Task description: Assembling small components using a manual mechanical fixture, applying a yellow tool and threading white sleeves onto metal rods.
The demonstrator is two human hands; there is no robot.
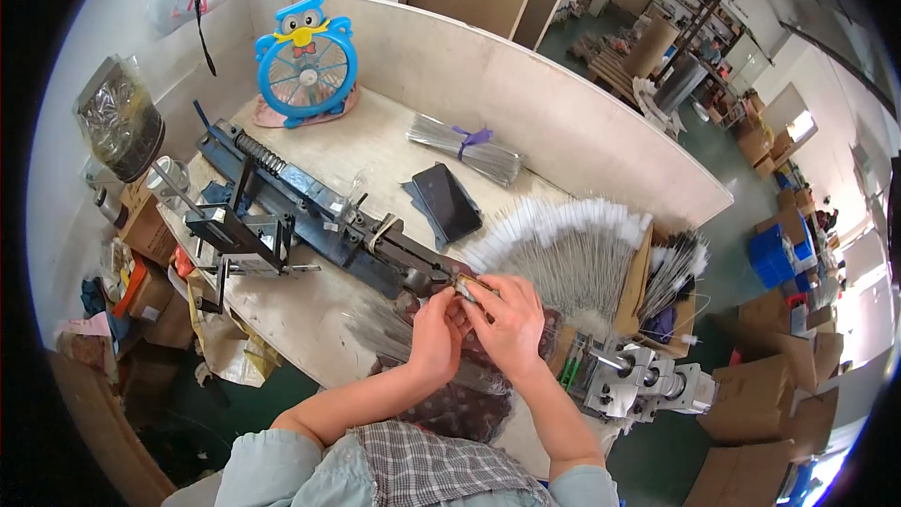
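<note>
My left hand (437, 336) and my right hand (509, 327) meet at the near end of a long dark metal bench fixture (324, 211). The fingers of both are closed. Between the fingertips a small pale piece (464, 289) shows, too small and covered to name. To the right of my right hand, many thin wire brushes with white bristle tips (563, 225) lie fanned out. Loose thin metal wires (375, 330) lie left of my left hand. Beneath my wrists is a dark patterned cloth (469, 408).
A silver metal mechanism (638, 377) stands at the right bench end. A phone (445, 204), a wire bundle tied with purple ribbon (466, 146) and a blue owl-shaped fan (308, 66) sit farther back. A cardboard box (634, 286) holds dark-tipped brushes. A raised board (526, 84) borders the bench.
</note>
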